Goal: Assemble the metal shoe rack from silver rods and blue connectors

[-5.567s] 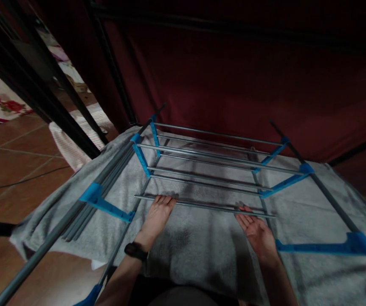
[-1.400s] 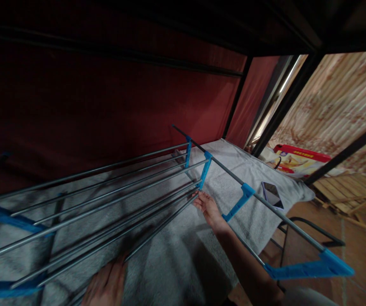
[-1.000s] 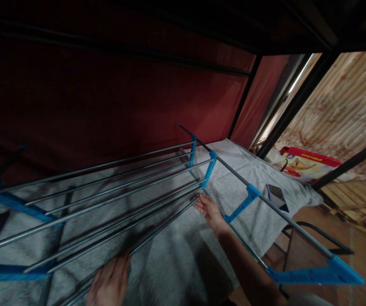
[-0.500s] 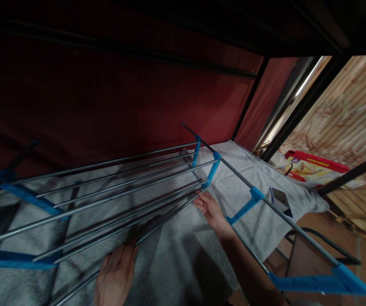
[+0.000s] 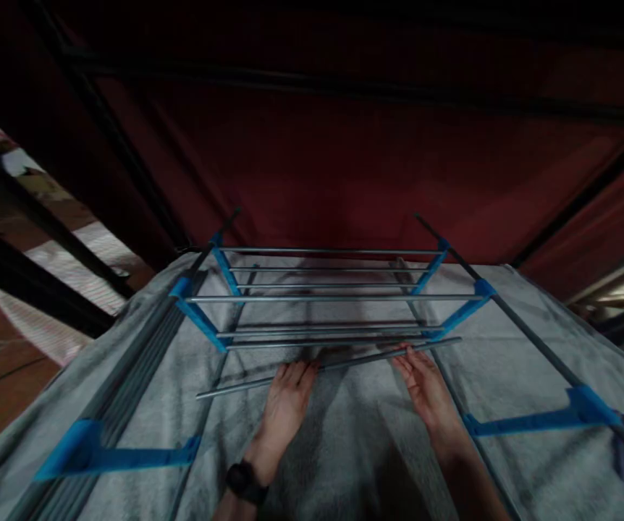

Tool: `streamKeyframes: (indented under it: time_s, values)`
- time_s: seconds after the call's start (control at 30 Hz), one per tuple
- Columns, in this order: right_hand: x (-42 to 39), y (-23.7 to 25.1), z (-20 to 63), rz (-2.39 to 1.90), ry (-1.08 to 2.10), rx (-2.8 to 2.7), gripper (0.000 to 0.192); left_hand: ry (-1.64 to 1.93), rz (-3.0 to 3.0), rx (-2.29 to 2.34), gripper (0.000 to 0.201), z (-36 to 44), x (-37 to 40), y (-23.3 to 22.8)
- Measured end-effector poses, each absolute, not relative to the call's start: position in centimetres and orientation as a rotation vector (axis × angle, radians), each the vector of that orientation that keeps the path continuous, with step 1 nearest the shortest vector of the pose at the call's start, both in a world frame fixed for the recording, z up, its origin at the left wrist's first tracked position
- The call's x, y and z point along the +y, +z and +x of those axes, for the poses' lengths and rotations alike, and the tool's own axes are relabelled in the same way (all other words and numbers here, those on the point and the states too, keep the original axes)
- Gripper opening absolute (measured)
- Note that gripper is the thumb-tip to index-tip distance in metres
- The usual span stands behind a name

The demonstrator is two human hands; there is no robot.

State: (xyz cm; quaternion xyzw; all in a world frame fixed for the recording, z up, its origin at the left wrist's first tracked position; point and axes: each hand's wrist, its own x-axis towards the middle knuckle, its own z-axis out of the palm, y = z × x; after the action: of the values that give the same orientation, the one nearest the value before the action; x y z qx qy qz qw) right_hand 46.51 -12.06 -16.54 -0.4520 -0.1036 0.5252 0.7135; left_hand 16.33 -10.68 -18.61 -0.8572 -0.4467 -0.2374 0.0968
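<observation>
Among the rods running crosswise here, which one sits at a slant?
The slanted rod nearest the person, with the left hand and right hand on it; the other crosswise rods run level between blue brackets.

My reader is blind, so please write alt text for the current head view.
A person's left hand and right hand hold a gray rod slantwise, its ends free, before a rod frame with blue brackets on gray cloth.
</observation>
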Motion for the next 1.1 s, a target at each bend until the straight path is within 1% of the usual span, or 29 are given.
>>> streamKeyframes:
  time_s: [0.17,0.33,0.47,0.67,0.8,0.93,1.1]
  values:
    - [-12.1,-16.7,47.9,-1.039,1.106,-0.239,0.042,-0.777,-2.463,-1.471,0.042,14.9,-10.8,-17.9]
    - [-12.0,-17.3,49.2,-1.042,1.042,-0.255,0.037,-1.040,-2.103,-1.553,0.043,13.7,-10.8,-17.8]
    - [-12.0,-17.5,49.4,-1.044,1.019,-0.232,0.034,-1.265,-2.030,-1.740,0.045,13.4,-11.3,-18.5]
    - [-12.2,-17.8,49.6,-1.057,1.028,-0.214,0.030,-1.621,-1.873,-2.060,0.036,12.6,-11.9,-20.0]
    - [-11.9,-18.1,49.8,-1.067,1.016,-0.197,0.031,-1.795,-1.772,-2.216,0.035,11.9,-11.9,-20.0]
    - [-11.6,-18.3,49.4,-1.053,1.016,-0.170,0.030,-1.877,-1.743,-2.287,0.034,11.6,-11.7,-19.9]
    - [-11.6,-18.1,48.3,-1.063,1.046,-0.243,0.026,-1.840,-1.805,-2.299,0.032,11.5,-11.7,-20.6]
